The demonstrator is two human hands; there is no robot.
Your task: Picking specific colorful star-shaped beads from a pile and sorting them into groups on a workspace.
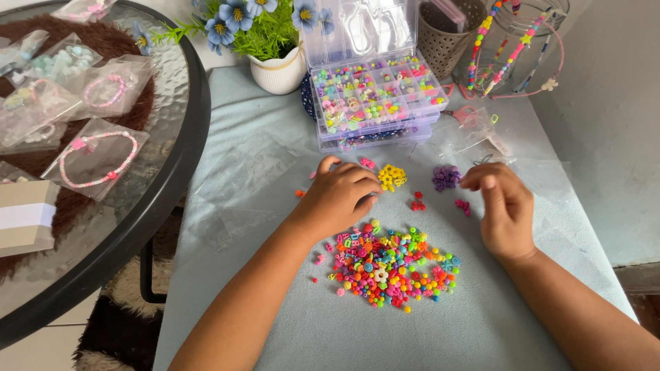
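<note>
The left hand [338, 199] rests curled above the bead pile [390, 264], near yellow beads [392, 177]. The right hand [504, 206] pinches its fingers [481, 180] together; anything between them is too small to see. A bead box [375, 96] stands behind on the worktop [275, 158].

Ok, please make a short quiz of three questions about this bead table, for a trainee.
1. True or false: the left hand rests knuckles up just above the big pile of mixed beads.
2. Which small group of beads lies between the two hands, nearest the left fingertips?
A. yellow beads
B. black beads
C. white beads
3. Fill in: the clear bead organizer box stands with its lid ____.

Key
1. True.
2. A; the purple beads lie closer to the right hand.
3. Open, behind the hands, beside the white pot of blue flowers.
</note>
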